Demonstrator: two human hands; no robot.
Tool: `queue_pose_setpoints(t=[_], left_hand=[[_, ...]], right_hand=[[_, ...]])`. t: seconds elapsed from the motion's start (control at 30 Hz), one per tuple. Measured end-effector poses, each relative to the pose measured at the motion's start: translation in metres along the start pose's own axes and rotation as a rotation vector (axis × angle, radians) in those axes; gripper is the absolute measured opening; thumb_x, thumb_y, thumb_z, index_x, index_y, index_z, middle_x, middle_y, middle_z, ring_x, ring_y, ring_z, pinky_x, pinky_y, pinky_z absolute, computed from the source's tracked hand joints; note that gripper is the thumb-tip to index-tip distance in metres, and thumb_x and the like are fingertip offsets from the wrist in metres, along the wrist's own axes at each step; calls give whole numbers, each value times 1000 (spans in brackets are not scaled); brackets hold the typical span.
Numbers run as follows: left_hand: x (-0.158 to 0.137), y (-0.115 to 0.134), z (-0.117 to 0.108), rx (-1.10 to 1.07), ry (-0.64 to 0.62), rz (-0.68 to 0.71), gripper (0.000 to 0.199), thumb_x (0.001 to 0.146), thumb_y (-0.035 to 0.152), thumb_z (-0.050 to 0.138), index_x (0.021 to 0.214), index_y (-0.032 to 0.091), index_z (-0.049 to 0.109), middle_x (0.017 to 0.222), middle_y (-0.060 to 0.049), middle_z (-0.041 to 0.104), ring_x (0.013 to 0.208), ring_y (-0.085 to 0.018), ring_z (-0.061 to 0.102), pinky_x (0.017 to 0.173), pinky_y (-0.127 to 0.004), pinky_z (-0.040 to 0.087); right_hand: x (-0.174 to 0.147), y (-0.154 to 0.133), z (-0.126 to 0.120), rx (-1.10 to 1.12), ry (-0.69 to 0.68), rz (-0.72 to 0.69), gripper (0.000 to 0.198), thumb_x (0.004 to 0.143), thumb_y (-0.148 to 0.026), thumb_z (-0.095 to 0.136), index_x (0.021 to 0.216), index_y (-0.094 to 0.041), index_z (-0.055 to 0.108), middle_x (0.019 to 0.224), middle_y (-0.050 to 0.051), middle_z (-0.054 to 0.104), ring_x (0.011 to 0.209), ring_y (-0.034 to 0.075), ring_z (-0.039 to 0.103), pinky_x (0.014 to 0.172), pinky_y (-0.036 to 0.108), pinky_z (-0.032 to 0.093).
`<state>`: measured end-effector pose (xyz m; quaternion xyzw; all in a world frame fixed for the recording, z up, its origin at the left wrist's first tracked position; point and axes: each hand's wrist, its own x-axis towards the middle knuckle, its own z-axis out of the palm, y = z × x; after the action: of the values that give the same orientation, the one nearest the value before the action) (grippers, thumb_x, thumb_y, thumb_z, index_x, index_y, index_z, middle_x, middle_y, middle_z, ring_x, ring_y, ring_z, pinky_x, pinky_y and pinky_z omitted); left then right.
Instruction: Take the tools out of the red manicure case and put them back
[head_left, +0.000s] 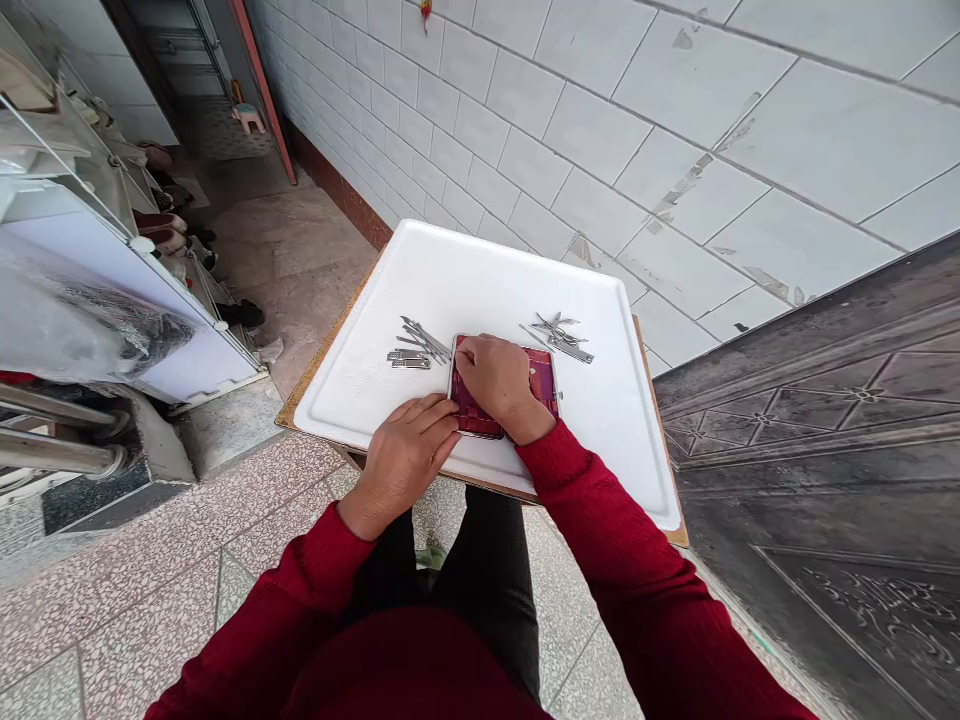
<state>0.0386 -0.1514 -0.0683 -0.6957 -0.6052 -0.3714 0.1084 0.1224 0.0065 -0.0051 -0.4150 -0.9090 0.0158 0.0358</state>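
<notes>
A red manicure case [544, 375] with a metal rim lies opened flat on a white foam tray [480, 265]. My left hand [411, 448] holds the case's near left edge, fingertips and thumb at the rim. Over the middle of the case is my right hand [496, 378], its fingers curled down; whatever they pinch is hidden beneath the hand. Left of the case lie nail clippers [409, 359] and a cluster of thin metal tools [424, 338]. Right of it is a pile of small scissors and other metal tools [556, 328], with another clipper [573, 349] beside them.
The tray rests on a brown-edged table [289, 410] against a white tiled wall [517, 120]. A dark carved panel [810, 420] stands at the right. Shelving with shoes [161, 230] is at the left, and a small pink stool [248, 118] stands beyond a doorway.
</notes>
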Motion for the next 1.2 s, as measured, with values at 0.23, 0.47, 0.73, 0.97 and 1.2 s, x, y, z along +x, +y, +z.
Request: queue_pose_setpoints(t=[0.23, 0.47, 0.73, 0.97, 1.2], left_hand=[[-1, -1, 1, 0, -5, -9, 14, 106, 22, 61, 107, 19, 75, 123, -8, 80, 120, -27, 74, 104, -45, 61], [0, 1, 0, -8, -8, -7, 14, 106, 20, 61, 107, 17, 75, 121, -8, 80, 120, -26, 74, 104, -44, 61], [0, 1, 0, -10, -8, -12, 15, 106, 21, 60, 105, 17, 75, 121, -8, 80, 120, -26, 74, 106, -44, 60], [0, 1, 0, -10, -12, -17, 15, 106, 20, 60, 107, 19, 75, 121, -8, 80, 121, -26, 73, 107, -44, 60], [0, 1, 0, -4, -18, -17, 15, 106, 21, 60, 107, 19, 75, 122, -7, 80, 120, -26, 73, 106, -44, 60]], right_hand=[[1, 1, -4, 127, 59, -23, 33, 105, -25, 47, 102, -24, 81, 104, 6, 78, 90, 20, 67, 68, 31, 35], [11, -8, -6, 168, 23, -82, 31, 104, -26, 51, 101, -24, 81, 105, 5, 77, 91, 19, 67, 69, 30, 37], [29, -14, -6, 99, -17, -85, 28, 101, -24, 54, 107, -24, 81, 113, 6, 77, 97, 21, 69, 73, 31, 44], [28, -17, 4, 91, -5, -76, 29, 103, -24, 51, 106, -25, 79, 111, 7, 77, 94, 21, 69, 73, 31, 44], [29, -17, 6, 65, 4, -69, 30, 105, -24, 48, 106, -24, 78, 110, 8, 76, 94, 22, 68, 72, 31, 42]])
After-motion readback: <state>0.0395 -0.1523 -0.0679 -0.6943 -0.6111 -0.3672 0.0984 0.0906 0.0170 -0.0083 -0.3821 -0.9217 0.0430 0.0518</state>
